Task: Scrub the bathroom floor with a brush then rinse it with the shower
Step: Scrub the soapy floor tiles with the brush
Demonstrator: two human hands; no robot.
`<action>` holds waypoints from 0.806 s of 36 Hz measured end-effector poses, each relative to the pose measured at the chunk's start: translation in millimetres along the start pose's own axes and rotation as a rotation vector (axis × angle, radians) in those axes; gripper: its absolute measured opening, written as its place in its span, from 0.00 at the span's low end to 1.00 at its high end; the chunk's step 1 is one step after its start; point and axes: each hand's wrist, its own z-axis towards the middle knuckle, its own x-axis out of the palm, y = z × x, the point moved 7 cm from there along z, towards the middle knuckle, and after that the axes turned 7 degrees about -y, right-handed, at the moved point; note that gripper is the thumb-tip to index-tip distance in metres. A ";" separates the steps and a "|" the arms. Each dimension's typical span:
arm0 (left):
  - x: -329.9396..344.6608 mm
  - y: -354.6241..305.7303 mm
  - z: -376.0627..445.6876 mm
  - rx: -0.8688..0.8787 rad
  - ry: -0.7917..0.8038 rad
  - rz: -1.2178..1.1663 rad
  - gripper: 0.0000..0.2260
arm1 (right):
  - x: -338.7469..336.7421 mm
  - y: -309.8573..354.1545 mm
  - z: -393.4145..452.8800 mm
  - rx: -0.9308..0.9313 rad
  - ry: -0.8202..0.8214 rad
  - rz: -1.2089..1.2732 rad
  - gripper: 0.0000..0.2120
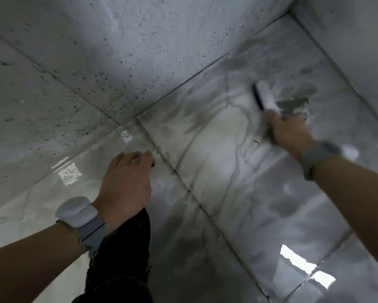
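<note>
The brush [264, 95], white with a dark bristle edge, is down on the bathroom floor [260, 193] at about two o'clock in the head view, close to the far corner where two walls meet. The right hand [287, 130] has its fingers wrapped round the brush handle; both are smeared by motion blur, so the exact finger placement cannot be told.

Around the brush head the marbled tile carries a pale, cloudy patch with darker streaks, which looks like suds or loosened dirt, so I judge the scrubbing to be under way at this spot. The tiles toward five o'clock are glossy and throw back bright reflections; whether they have been scrubbed cannot be told from the shine alone.

The left hand [126, 182] sits near seven o'clock, palm down over the floor with fingers loosely bent and holding nothing; it appears to be bracing or hovering just beside the dark grout line [183, 182]. Each wrist wears a grey band.

The speckled wall [96, 62] fills ten to twelve o'clock. No shower head or running water is visible, so the rinse seems wholly left to do.
</note>
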 end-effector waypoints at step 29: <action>31.6 -136.4 52.0 0.356 0.196 0.237 0.23 | -23.6 -231.5 -135.8 0.500 0.100 0.216 0.32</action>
